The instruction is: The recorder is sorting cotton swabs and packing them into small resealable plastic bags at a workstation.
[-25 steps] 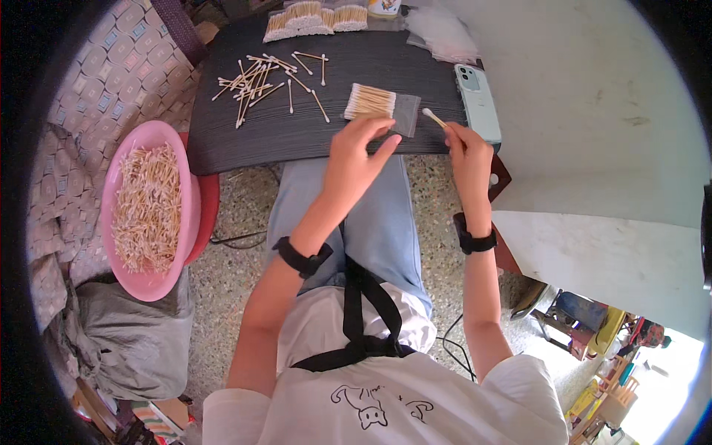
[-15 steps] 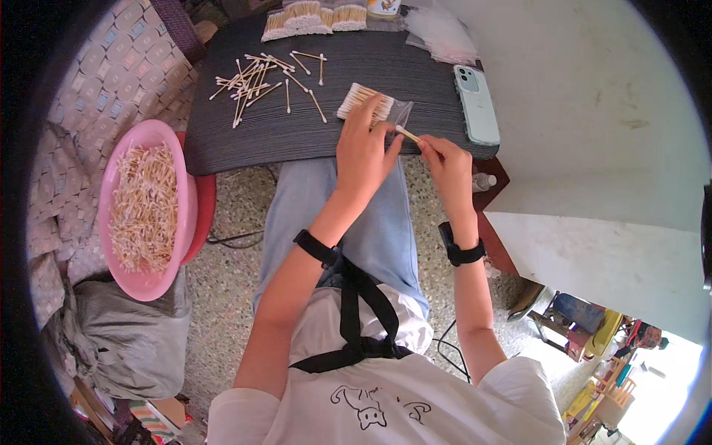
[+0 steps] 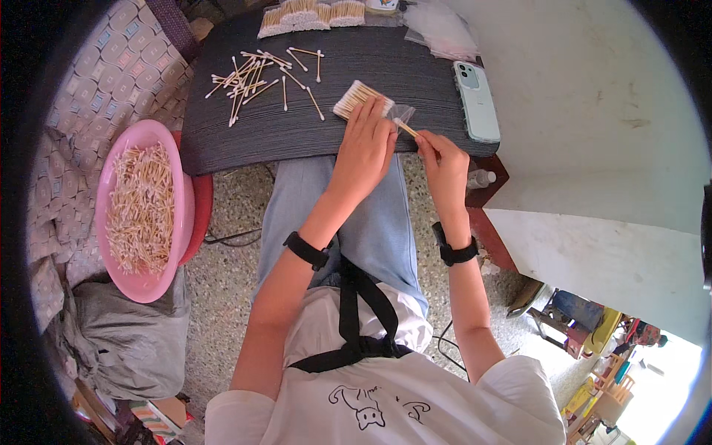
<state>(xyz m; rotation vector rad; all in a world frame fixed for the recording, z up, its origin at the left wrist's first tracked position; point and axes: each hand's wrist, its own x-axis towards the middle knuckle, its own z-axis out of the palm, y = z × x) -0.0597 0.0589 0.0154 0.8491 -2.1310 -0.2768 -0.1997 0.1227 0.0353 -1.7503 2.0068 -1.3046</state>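
A clear plastic bag packed with cotton swabs (image 3: 356,96) lies on the dark table near its front edge. My left hand (image 3: 365,141) rests over its near end, fingers together on the pack and thumb tucked at the opening, holding it. Between the thumb and fingertips of my right hand (image 3: 442,157), a cotton swab (image 3: 407,128) is pinched, its white tip at the bag's open mouth; whether it is one or more I cannot tell. Loose cotton swabs (image 3: 248,78) are scattered on the table to the left.
Filled swab bags (image 3: 311,16) line the table's far edge, beside a stack of empty clear bags (image 3: 443,33). A pale green phone (image 3: 477,102) lies at the table's right edge. Left of the table stands a pink basin (image 3: 188,215) full of swabs. A wall (image 3: 578,111) rises on the right.
My left hand's fingers have closed together over the bag, and its thumb has drawn in from the swab. My right hand has moved slightly left, still pinching the swab at the bag's mouth.
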